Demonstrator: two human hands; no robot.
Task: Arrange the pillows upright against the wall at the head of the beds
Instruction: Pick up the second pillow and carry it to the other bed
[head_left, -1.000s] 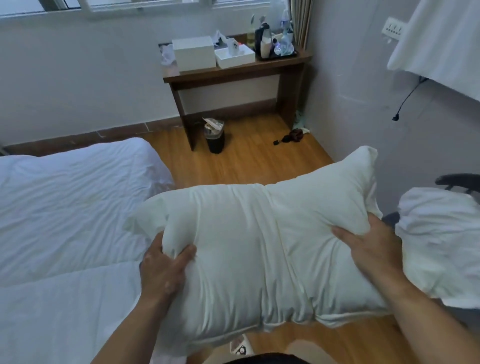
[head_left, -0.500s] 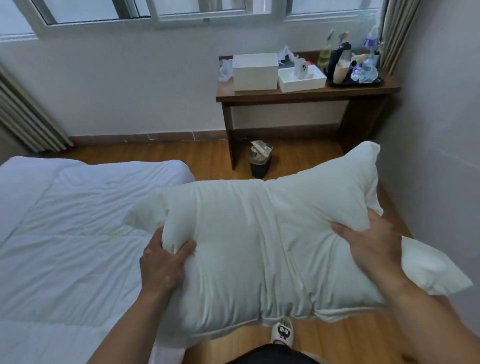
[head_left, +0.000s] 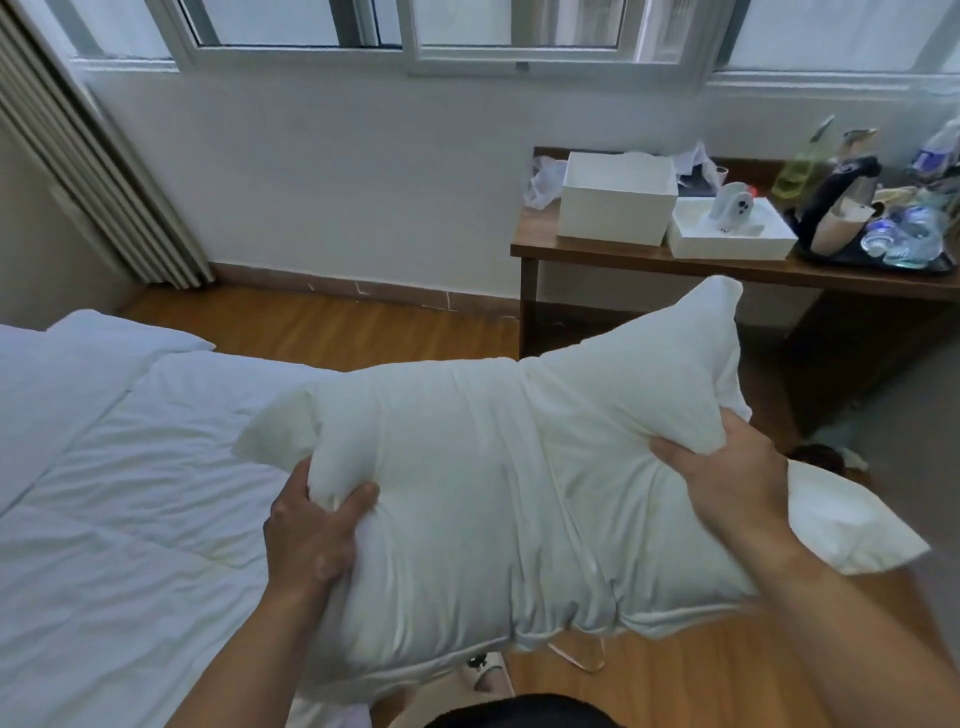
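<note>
Wooden floor (head_left: 363, 332) and window wall behind; bed (head_left: 130, 493) at 9 o'clock, desk (head_left: 649, 260) at 2 o'clock. Left hand (head_left: 311, 530) and right hand (head_left: 732, 473) each grip the pillow (head_left: 493, 493), held centrally in the air.

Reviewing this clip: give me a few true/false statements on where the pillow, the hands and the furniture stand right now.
1. Both hands grip the pillow. True: left hand and right hand each bunch its fabric.
2. The pillow rests upright on the bed. False: it is held in the air, lying roughly level.
3. A white box sits on the wooden table. True.
4. The table stands under a closed door. False: it stands under a window.
</note>
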